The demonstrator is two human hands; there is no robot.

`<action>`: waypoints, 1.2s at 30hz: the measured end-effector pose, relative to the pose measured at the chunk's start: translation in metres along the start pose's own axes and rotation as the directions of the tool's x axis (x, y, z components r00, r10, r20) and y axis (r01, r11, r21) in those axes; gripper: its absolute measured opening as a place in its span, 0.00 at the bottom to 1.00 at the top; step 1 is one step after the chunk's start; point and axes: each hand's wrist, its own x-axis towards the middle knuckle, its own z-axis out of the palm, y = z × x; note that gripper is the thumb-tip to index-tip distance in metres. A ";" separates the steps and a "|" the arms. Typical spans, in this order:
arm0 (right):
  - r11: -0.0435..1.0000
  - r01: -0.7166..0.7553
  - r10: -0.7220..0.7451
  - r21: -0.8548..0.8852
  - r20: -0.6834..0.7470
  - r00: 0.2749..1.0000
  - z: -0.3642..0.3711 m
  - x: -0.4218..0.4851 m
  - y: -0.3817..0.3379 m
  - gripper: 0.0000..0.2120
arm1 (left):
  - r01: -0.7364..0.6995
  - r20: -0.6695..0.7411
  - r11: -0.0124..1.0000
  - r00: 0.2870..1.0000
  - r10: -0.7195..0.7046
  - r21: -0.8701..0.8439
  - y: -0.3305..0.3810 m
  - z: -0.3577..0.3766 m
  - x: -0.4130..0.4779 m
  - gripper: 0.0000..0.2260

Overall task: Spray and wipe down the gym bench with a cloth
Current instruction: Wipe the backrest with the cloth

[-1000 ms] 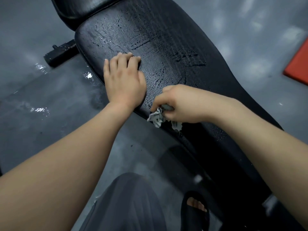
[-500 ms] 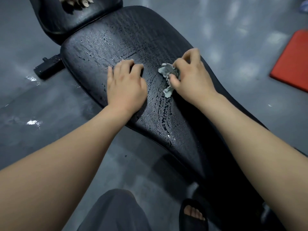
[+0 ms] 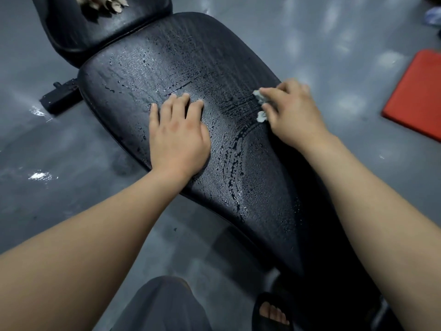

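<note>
The black padded gym bench [image 3: 143, 75] runs from upper left to lower right, its surface wet with droplets and wipe streaks. My left hand [image 3: 179, 137] lies flat, palm down, on the near-left part of the pad, fingers slightly spread. My right hand [image 3: 291, 113] presses a small crumpled grey-white cloth [image 3: 261, 115] against the pad near its far right edge. Only bits of the cloth show past my fingers.
A second black pad [image 3: 78, 27] adjoins at the top, with a torn patch [image 3: 102, 3] showing pale filling. A black frame foot [image 3: 59, 96] sticks out on the left. A red mat [image 3: 417, 94] lies on the grey floor. My sandalled foot [image 3: 272, 314] stands below.
My right hand has swept the cloth from the pad's near edge across to its far right side. My left hand has stayed flat on the pad. The view tilted up.
</note>
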 end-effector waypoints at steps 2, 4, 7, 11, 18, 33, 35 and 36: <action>0.991 -0.129 0.128 -0.025 -0.035 0.991 -0.001 0.004 0.011 0.17 | 0.003 -0.004 1.000 1.000 -0.003 -0.008 0.001 -0.001 0.000 0.23; 0.978 -0.207 0.207 0.003 -0.065 0.976 0.001 0.007 0.013 0.17 | 0.006 -0.004 1.000 1.000 -0.006 -0.008 0.001 -0.001 0.000 0.22; 0.987 -0.141 0.147 0.079 -0.082 0.986 0.008 0.015 -0.005 0.16 | 0.012 -0.004 1.000 1.000 -0.012 -0.004 0.001 -0.001 0.001 0.22; 0.987 0.105 -0.105 0.122 -0.002 0.994 0.017 0.029 -0.027 0.15 | 0.014 -0.009 1.000 1.000 -0.014 0.000 0.000 0.000 0.000 0.22; 0.977 -0.206 0.210 0.052 -0.111 0.971 0.020 0.074 -0.017 0.13 | 0.025 -0.004 1.000 1.000 -0.025 0.005 0.001 -0.001 0.002 0.22; 0.996 0.017 -0.009 0.082 -0.093 0.996 0.040 0.113 -0.050 0.14 | 0.028 -0.004 0.999 1.000 -0.028 0.028 0.001 0.001 0.003 0.22; 0.965 0.234 -0.232 0.120 -0.036 0.972 0.043 0.109 -0.071 0.14 | 0.027 -0.006 0.999 1.000 -0.026 0.033 0.002 0.000 0.004 0.23; 0.946 0.303 -0.304 0.119 -0.008 0.953 0.045 0.108 -0.078 0.14 | 0.026 -0.007 0.999 1.000 -0.026 0.038 0.002 0.000 0.003 0.23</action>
